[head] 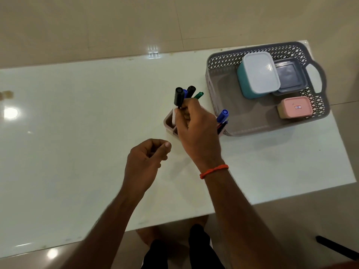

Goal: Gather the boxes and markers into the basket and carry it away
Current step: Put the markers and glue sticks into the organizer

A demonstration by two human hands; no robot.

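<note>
A grey lattice basket (219, 63) stands at the table's far right. Inside it lie a teal box with a white lid (258, 73), a grey box (290, 76) and a small pink box (295, 107). My right hand (196, 125) is shut on a bunch of markers (179, 97) with black, blue and green caps, held above a pink compartment holder (168, 121). More markers (222, 117), one with a blue cap, stick out of the holder's right side, next to the basket. My left hand (145, 158) hovers over the table nearer to me, fingers curled, holding nothing.
The white glossy table (77, 133) stretches far to the left of the holder. Its near edge runs just above my legs (174, 249). Beige floor tiles surround it. A dark bar (336, 247) lies on the floor at the lower right.
</note>
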